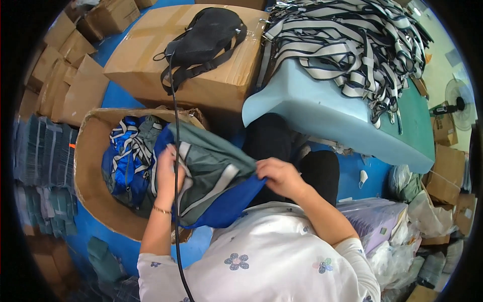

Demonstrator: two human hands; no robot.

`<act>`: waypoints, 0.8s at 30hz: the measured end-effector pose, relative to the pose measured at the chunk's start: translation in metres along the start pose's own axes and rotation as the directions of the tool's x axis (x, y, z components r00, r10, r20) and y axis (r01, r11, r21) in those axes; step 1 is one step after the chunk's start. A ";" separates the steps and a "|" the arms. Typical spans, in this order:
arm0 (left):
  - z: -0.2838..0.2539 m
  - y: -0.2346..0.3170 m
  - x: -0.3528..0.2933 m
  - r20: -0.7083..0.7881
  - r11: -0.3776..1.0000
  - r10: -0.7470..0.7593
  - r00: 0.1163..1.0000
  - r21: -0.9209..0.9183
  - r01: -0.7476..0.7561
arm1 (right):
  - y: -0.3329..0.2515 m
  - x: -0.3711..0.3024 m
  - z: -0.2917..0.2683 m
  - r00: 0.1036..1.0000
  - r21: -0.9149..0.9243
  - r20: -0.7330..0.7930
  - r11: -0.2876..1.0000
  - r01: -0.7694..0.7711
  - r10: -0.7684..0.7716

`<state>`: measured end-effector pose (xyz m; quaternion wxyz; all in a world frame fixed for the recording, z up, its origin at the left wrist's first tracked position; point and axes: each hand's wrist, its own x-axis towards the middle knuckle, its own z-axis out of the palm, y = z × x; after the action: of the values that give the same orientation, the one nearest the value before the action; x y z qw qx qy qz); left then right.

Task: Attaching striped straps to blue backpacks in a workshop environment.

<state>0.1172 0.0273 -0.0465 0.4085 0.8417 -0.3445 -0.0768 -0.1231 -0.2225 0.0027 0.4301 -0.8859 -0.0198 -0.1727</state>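
Observation:
A grey-green and blue fabric piece (214, 183) with pale grey strips is stretched above my lap and over the near side of an open cardboard box (90, 176). My right hand (283, 177) pinches its right corner. At its left part my left hand (168, 173) has its fingers closed on the cloth, beside a pale strip; the fingertips are partly hidden. Inside the box, next to my left hand, lies a heap of blue and grey fabric (128, 176) with white straps. A black cable (176, 201) hangs across the view, in front of my left hand.
A closed cardboard box (146, 55) bearing a black bag (211, 38) stands ahead. At the right, a pale blue-green sheet-covered table (302, 100) carries piled grey-and-navy straps (347, 40). Stacked folded fabric (48, 151) stands left; plastic-wrapped bundles (372, 221) lie right, near a fan (459, 104).

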 end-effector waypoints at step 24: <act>0.037 0.160 -0.001 0.521 0.514 0.381 0.764 -0.806 0.293 | 0.033 -0.121 -0.090 0.920 -0.574 -0.147 0.726 -0.379 0.363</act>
<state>0.0183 -0.0648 0.0477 0.6250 0.4365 -0.4008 -0.5081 -0.2564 -0.2991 -0.0102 0.1580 -0.9588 0.2176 -0.0916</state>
